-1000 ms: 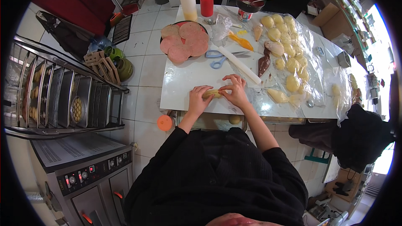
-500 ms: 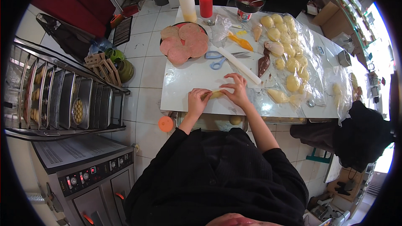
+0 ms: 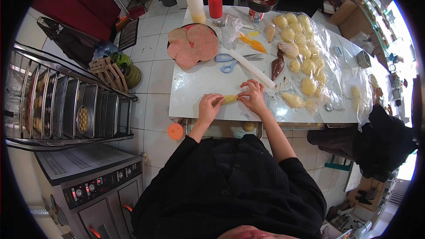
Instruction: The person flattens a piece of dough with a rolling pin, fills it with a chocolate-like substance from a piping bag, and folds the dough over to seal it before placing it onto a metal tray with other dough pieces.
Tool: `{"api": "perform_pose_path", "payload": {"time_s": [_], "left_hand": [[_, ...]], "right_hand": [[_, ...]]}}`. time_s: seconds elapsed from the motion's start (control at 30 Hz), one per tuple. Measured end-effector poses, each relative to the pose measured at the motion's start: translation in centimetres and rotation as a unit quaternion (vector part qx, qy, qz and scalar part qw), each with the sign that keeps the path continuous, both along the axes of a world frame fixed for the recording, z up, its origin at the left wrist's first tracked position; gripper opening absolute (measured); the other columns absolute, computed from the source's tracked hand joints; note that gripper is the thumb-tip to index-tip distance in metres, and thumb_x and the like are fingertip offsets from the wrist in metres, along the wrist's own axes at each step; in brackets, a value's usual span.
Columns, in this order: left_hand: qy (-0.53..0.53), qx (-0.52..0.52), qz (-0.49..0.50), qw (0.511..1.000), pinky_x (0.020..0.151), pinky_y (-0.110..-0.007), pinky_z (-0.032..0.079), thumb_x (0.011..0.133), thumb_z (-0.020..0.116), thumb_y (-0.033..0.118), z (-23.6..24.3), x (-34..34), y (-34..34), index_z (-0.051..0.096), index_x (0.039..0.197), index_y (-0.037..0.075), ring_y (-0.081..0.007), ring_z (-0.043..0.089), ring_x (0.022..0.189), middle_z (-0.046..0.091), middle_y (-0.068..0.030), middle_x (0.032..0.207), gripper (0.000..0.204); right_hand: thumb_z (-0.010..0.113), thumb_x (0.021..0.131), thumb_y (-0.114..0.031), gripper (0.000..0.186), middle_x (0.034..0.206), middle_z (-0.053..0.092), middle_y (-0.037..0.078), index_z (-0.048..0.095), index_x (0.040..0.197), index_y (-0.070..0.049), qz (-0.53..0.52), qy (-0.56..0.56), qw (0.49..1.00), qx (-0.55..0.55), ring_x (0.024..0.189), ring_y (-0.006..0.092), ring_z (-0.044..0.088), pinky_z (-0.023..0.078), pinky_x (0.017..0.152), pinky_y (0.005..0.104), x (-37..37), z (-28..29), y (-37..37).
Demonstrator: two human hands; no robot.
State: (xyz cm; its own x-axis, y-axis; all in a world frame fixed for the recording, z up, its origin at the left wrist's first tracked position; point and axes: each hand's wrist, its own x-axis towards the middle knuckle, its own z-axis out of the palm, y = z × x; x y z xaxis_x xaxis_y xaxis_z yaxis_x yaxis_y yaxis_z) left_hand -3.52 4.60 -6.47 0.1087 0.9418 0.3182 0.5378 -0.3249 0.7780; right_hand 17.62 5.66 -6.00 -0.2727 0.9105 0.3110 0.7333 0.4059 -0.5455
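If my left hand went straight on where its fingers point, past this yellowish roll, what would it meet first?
Probably your right hand, at the other end of the yellowish roll, though depth is unclear.

we get a bright scene, daylight pouring from the right, where the edge burns out white with a blue fringe. glare streaks the table (image 3: 188,86) and glints on the plastic sheet (image 3: 335,79); shadows are soft. we find the hands (image 3: 207,109) fairly sharp, while straight edges bow toward the black fisheye rim.

Bakery kitchen — oven (image 3: 84,163), dough balls (image 3: 308,67)
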Motion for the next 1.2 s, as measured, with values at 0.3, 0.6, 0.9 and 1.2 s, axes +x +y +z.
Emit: {"api": "perform_pose_path", "payload": {"time_s": [0.3,0.6,0.9,1.2], "left_hand": [[-0.058,-0.051,-0.009,0.997,0.068,-0.028,0.053,0.069,0.071,-0.001,-1.1,-1.9,-0.7,0.065,0.098,0.004,-0.0184,0.059,0.087,0.058,-0.0079,0.100,0.030],[-0.110,-0.095,-0.003,0.989,0.072,-0.025,0.053,0.076,0.061,-0.009,-1.0,-1.3,-1.0,0.064,0.092,-0.003,-0.0144,0.062,0.079,0.061,-0.0077,0.091,0.017],[-0.086,-0.015,-0.012,0.996,0.073,-0.027,0.053,0.073,0.065,-0.006,-1.6,-1.2,-0.9,0.064,0.094,-0.002,-0.0183,0.062,0.084,0.062,-0.0100,0.092,0.022],[-0.075,-0.054,-0.008,0.996,0.102,-0.034,0.030,0.092,0.047,0.022,-0.8,0.8,-2.3,0.047,0.125,-0.002,-0.0289,0.038,0.126,0.043,-0.0200,0.132,0.041]], "right_hand": [[0.073,0.065,-0.023,0.018,0.104,0.057,-0.004,0.072,0.082,-0.018,0.011,0.014,0.999,-0.026,0.110,0.0221,0.041,0.022,0.095,0.0478,1.4,-0.8,0.0],[0.068,0.072,-0.017,0.013,0.081,0.065,-0.001,0.070,0.083,-0.012,-0.021,0.035,0.998,-0.040,0.090,0.0160,0.052,0.028,0.087,0.0404,0.2,-0.6,-0.9],[0.057,0.075,-0.004,0.041,0.100,0.062,0.013,0.056,0.116,-0.006,0.026,0.099,0.993,-0.065,0.096,0.0279,0.055,0.040,0.087,0.0390,-1.4,-0.2,-1.7],[0.041,0.072,0.010,0.069,0.126,0.045,0.024,0.023,0.138,-0.002,-0.058,0.155,0.986,-0.002,0.115,0.0427,0.042,0.033,0.101,0.0425,-3.4,-1.6,-3.6]]}}
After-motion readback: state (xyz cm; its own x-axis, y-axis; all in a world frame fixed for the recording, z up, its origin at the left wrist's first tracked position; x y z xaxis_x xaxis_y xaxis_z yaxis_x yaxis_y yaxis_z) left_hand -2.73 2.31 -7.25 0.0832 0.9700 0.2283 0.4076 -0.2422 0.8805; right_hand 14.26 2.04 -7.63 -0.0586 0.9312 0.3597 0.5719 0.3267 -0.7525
